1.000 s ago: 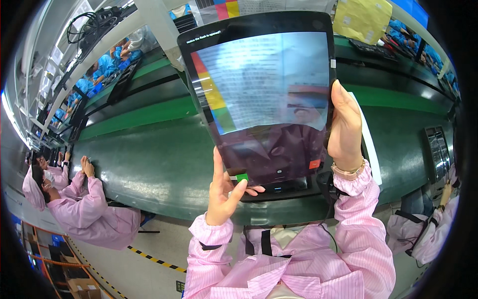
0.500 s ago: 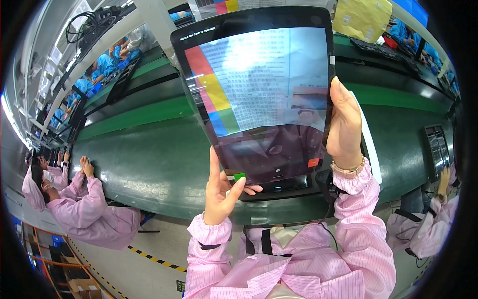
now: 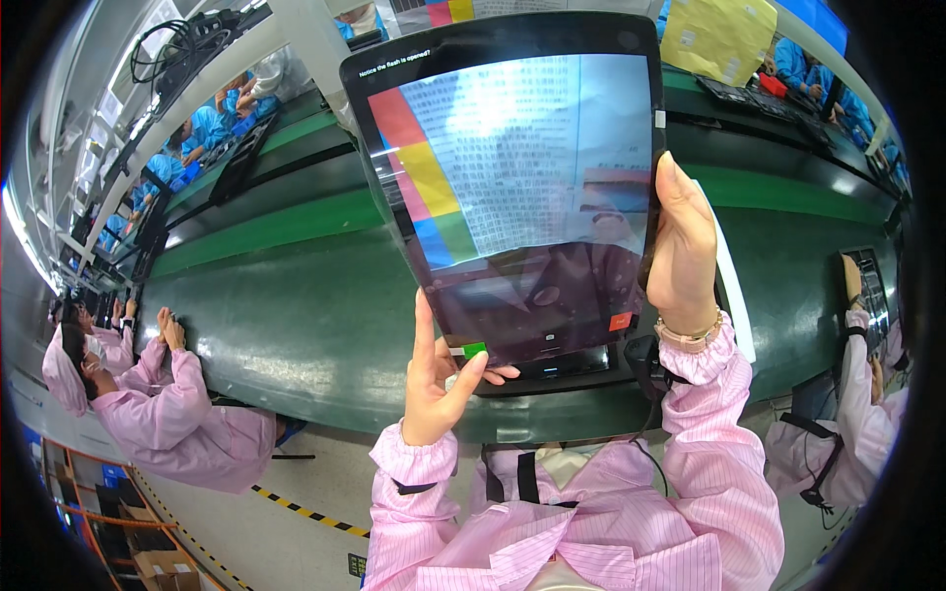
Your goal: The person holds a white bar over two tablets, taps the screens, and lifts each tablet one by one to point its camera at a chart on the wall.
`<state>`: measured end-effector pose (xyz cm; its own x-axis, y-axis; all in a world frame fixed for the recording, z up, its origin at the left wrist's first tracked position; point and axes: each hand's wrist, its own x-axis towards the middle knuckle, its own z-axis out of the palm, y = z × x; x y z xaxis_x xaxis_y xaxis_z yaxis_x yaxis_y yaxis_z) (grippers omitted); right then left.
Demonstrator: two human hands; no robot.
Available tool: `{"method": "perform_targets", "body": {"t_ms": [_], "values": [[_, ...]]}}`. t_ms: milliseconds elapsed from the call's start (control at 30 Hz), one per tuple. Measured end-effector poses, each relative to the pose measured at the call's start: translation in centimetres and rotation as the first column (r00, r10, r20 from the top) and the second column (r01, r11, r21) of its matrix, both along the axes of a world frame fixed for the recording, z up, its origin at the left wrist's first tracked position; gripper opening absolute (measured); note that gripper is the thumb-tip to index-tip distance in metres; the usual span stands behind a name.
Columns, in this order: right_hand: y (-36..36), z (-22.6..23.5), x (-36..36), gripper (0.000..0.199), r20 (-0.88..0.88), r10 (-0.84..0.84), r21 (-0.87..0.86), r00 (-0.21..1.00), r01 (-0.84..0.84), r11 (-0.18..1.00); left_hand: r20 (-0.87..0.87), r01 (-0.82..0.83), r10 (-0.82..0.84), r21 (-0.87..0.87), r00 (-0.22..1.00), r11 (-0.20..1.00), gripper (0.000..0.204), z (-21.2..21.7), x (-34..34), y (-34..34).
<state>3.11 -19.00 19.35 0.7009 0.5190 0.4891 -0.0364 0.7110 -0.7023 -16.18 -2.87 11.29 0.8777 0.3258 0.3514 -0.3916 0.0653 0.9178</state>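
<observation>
We hold the tablet [image 3: 532, 187] at the upper centre of the frame, over the green tabletop [image 3: 286, 315]; the fingers [image 3: 424, 330] of our left hand [image 3: 432, 389] pinch its lower-left corner, our right hand [image 3: 685, 246] grips its right edge.

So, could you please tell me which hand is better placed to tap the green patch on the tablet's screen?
Probably the left hand: its thumb lies beside the green patch, at the lower left of the tablet, while the right hand grips it on the right, farther up.
</observation>
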Motion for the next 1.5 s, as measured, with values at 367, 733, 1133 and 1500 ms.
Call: {"method": "perform_targets", "body": {"t_ms": [367,733,1133,1500], "values": [[-0.07,0.39,-0.19,0.035,-0.015,0.111,0.033,0.994,-0.11,0.993,0.003,-0.001,0.001,0.021,1.0,1.0,0.087,-0.14,-0.26,0.16],[0.12,0.12,-0.23,0.036,-0.034,0.003,0.032,0.999,-0.002,0.999,-0.006,0.013,-0.013,0.025,1.0,1.0,0.087,0.3,-0.26,0.07],[-0.13,0.08,-0.21,0.035,-0.009,-0.02,0.011,1.0,0.02,1.0,-0.006,0.041,-0.041,0.025,0.999,0.999,0.086,0.0,-0.35,0.15],[-0.38,-0.26,0.15,0.035,-0.012,-0.02,0.002,1.0,0.02,1.0,-0.023,0.035,-0.036,-0.015,0.999,0.999,0.085,0.06,-0.51,-0.06]]}}
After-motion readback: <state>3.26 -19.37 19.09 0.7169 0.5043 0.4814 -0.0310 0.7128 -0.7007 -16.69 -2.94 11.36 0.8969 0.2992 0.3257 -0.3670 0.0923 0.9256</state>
